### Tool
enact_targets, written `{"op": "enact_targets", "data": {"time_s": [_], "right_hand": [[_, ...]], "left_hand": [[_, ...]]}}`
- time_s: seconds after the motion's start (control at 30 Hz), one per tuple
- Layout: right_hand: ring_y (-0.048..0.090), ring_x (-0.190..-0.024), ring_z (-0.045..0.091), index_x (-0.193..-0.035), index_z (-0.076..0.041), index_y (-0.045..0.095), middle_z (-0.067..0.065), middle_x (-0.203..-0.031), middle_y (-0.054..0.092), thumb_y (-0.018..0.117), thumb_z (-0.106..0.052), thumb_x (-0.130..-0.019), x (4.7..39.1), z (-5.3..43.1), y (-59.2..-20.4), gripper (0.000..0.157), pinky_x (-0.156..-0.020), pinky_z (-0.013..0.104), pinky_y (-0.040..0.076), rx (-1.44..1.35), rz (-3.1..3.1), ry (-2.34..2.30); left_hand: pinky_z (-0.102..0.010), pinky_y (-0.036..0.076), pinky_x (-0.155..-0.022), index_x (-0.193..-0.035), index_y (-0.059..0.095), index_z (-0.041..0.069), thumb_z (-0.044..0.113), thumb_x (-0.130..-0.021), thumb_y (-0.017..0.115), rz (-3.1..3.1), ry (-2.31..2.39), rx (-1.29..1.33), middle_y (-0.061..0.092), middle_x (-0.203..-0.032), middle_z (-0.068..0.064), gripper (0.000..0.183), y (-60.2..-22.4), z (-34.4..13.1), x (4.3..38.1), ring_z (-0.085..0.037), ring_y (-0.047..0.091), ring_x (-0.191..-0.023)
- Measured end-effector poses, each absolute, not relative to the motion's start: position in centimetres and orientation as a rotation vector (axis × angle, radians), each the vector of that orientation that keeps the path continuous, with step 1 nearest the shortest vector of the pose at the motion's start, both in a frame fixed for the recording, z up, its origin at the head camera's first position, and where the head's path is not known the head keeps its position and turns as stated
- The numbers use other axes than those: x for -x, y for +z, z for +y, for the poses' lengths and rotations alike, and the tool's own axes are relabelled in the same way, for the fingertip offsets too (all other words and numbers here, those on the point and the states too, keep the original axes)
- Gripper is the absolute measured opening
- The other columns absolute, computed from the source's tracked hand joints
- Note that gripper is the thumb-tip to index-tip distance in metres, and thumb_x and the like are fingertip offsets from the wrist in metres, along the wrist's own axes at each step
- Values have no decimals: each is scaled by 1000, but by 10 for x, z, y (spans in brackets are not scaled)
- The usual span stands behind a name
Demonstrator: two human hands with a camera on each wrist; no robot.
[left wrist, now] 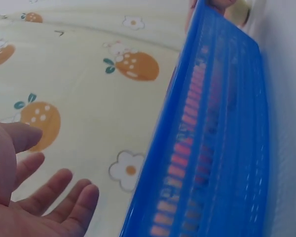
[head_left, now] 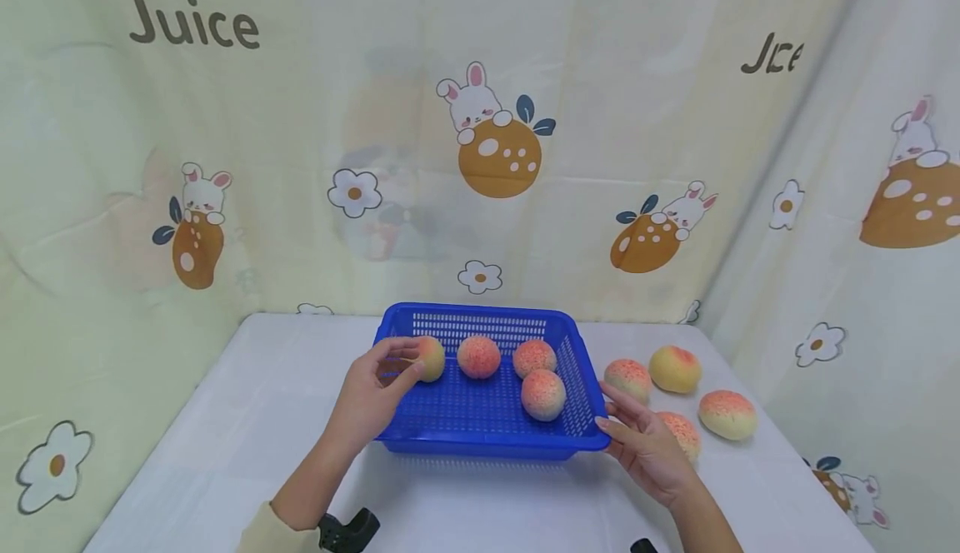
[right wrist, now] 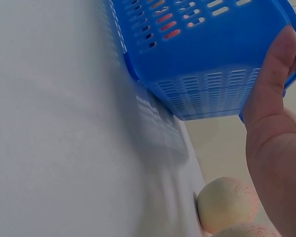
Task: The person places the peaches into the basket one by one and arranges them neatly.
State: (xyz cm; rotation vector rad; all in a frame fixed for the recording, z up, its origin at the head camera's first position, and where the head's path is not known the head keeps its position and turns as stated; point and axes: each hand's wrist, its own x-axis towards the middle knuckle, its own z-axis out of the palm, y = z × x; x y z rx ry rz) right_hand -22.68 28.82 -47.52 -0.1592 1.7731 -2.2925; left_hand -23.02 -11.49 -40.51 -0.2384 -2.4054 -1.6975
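A blue plastic basket (head_left: 480,438) with slotted walls stands on the table, holding several peaches (head_left: 478,357) with pink-red tops. My right hand (head_left: 651,445) grips its right rim near the front corner; the thumb lies along the rim in the right wrist view. Over the left part of the basket, my left hand (head_left: 381,382) is spread, its fingertips overlapping a yellowish peach (head_left: 432,359) in the head view. From the left wrist, that hand (left wrist: 49,197) shows loosely bent fingers with nothing between them, beside the basket wall (left wrist: 217,148).
More peaches (head_left: 727,415) lie on the white table (head_left: 225,436) to the right of the basket, one of them partly behind the right hand. A cream curtain (head_left: 300,120) printed with rabbits and fruit hangs behind the table and along its sides.
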Motion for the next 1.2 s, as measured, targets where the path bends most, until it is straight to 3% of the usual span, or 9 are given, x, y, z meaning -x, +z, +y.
{"op": "enact_targets", "data": {"time_s": [0.3, 0.53, 0.6, 0.77, 0.83, 0.9, 1.1, 1.2], "right_hand": [[67, -99, 8, -162, -11, 28, -1, -121, 50, 61, -10, -103, 227, 284, -478, 68, -88, 25, 60, 69, 1891, -2275], [66, -102, 8, -161, -8, 30, 4, -129, 45, 62, -11, -102, 229, 285, -479, 67, -89, 25, 60, 93, 1995, -2221], [66, -103, 8, -161, -8, 30, 4, -130, 44, 62, -11, -102, 229, 285, -480, 67, -89, 26, 60, 97, 2004, -2212], [67, -102, 9, -161, -8, 29, 4, -130, 45, 62, -12, -102, 229, 285, -480, 68, -89, 27, 60, 116, 2005, -2201], [68, -100, 9, -161, -5, 27, 5, -130, 45, 62, -11, -102, 229, 285, -480, 68, -87, 27, 61, 143, 2013, -2196], [69, -98, 9, -161, -4, 26, 5, -130, 46, 61, -12, -103, 229, 285, -480, 69, -86, 27, 61, 169, 2024, -2184], [70, -97, 10, -161, -2, 25, 5, -132, 48, 58, -16, -105, 228, 287, -480, 66, -83, 27, 61, 188, 2051, -2137], [70, -98, 10, -160, -4, 28, 4, -133, 47, 57, -19, -106, 227, 288, -478, 63, -84, 28, 61, 163, 2066, -2122]], "left_hand": [[-48, 54, -105, -135, 62, 12, 23, -102, 65, -2427, -1591, 99, 67, -133, -11, 35, -409, -153, 227, -28, 64, -123], [-48, 51, -108, -135, 62, 14, 27, -104, 61, -2404, -1613, -7, 66, -134, -10, 34, -427, -173, 230, -26, 62, -124], [-43, 51, -108, -135, 62, 14, 27, -104, 61, -2392, -1607, -39, 66, -133, -10, 33, -432, -178, 231, -25, 62, -124], [-16, 49, -94, -136, 62, 14, 25, -105, 60, -2383, -1619, -99, 66, -133, -10, 33, -441, -184, 234, -25, 63, -121], [-13, 49, -89, -137, 61, 12, 24, -105, 59, -2381, -1648, -107, 65, -132, -12, 34, -444, -186, 236, -26, 64, -119], [-16, 53, -89, -138, 60, 12, 23, -105, 59, -2384, -1681, -125, 65, -132, -13, 35, -447, -188, 237, -26, 66, -116], [-43, 55, -104, -146, 54, 13, 28, -106, 57, -2404, -1828, -187, 61, -136, -17, 43, -458, -191, 240, -30, 69, -115], [-45, 53, -106, -149, 51, 13, 32, -106, 56, -2408, -1867, -182, 60, -137, -20, 47, -462, -191, 241, -31, 68, -119]]}}
